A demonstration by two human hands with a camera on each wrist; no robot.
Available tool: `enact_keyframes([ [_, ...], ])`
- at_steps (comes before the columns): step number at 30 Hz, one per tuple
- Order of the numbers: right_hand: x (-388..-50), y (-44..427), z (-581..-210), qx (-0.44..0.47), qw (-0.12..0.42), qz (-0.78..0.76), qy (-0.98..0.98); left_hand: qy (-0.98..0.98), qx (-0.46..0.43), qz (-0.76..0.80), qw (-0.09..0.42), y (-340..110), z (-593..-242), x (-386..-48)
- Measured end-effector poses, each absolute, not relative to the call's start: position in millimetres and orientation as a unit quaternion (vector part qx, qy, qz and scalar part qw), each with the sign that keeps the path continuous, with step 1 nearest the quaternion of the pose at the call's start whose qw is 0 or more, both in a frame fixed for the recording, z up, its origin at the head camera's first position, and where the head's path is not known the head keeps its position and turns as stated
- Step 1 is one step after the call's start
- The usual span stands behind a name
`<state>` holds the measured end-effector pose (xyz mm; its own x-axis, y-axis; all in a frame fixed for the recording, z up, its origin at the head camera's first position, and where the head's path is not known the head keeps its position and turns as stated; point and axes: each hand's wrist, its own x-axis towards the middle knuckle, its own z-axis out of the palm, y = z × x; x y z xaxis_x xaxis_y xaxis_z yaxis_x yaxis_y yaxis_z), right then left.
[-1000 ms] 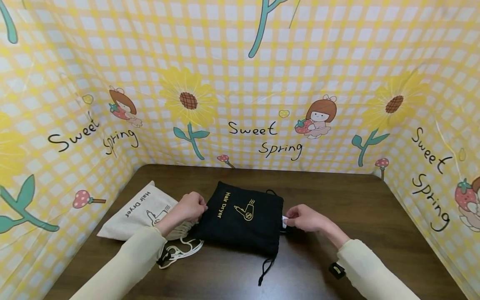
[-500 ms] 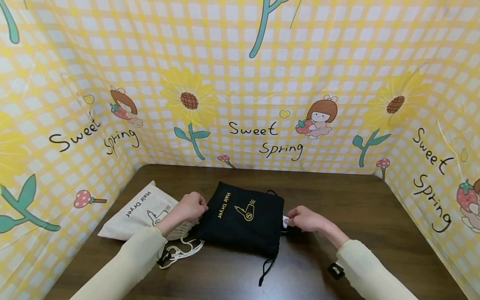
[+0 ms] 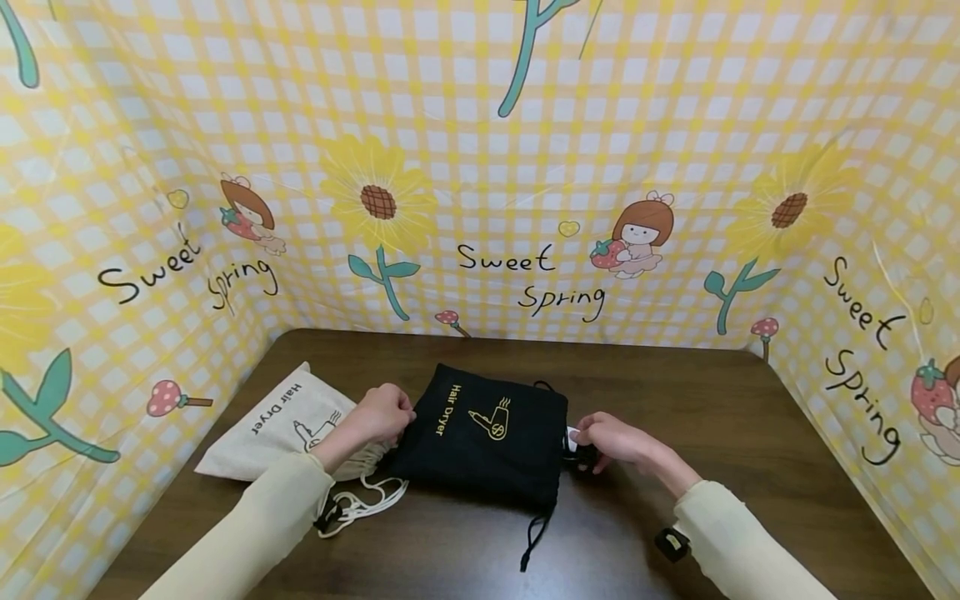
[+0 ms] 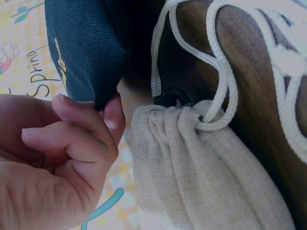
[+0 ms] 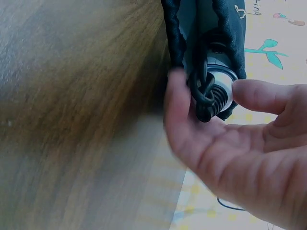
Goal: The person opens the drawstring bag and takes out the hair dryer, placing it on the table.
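My left hand (image 3: 378,414) closed to pinch, holding corner of black bag (image 3: 480,450) on middle of bench (image 3: 675,375); yellow "Hair Dryer" printed on it beside dryer drawing. My right hand (image 3: 615,437) half closed at bag's mouth: thumb on white handle (image 5: 226,82), fingers curved round it and black cord (image 5: 203,67). Pale bag (image 3: 262,437) lies to left, black "Hair Dryer" on it. Cloth (image 3: 480,167) behind reads "Sweet Spring".
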<state>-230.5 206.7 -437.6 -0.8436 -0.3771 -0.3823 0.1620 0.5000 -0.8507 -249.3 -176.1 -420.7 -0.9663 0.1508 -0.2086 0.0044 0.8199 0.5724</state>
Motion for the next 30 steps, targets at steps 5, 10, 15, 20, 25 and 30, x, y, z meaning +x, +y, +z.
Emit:
enact_keyframes([
  [5,-230.9,207.1,-440.3,-0.061,0.294,-0.526,0.796,0.946,0.035,0.299,0.120,-176.9,-421.6,-252.5],
  [10,-230.1,206.9,-439.3,-0.063,0.297,-0.526,0.794,0.948,0.038,0.292,0.119,-177.0,-421.9,-253.1],
  [15,-229.4,207.3,-441.1,-0.059,0.298,-0.532,0.791,0.948,0.038,0.292,0.121,-176.6,-421.2,-251.6],
  [20,-230.3,208.7,-444.5,-0.057,0.298,-0.542,0.784,0.947,0.038,0.295,0.119,-176.2,-420.7,-249.8],
  [25,-229.9,209.1,-448.2,-0.054,0.299,-0.552,0.776,0.947,0.038,0.295,0.122,-176.0,-420.6,-249.5],
  [30,-226.6,206.6,-451.4,-0.041,0.283,-0.569,0.771,0.948,0.038,0.292,0.122,-175.8,-420.8,-249.3],
])
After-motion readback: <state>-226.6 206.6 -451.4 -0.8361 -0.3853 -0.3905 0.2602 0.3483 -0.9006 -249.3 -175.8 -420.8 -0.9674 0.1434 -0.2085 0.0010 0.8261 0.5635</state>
